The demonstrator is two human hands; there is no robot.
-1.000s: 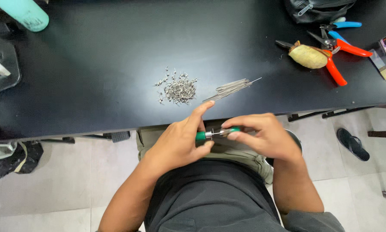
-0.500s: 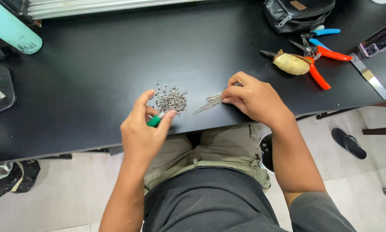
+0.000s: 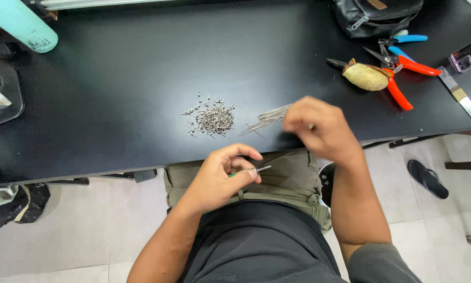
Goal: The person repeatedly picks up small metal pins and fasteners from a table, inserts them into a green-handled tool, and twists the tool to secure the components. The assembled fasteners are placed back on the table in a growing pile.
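My left hand (image 3: 217,175) grips a green-handled pin tool (image 3: 251,171) over my lap, while my right hand (image 3: 319,128), blurred, grip unclear, hovers beside the thin wire rods (image 3: 269,118) on the black surface (image 3: 115,94)

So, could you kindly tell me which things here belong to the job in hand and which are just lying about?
In use: small green-handled tool in left hand; bundle of thin metal pins under right hand; heap of tiny metal parts.
Idle: orange-handled cutters; blue-handled pliers; black bag.
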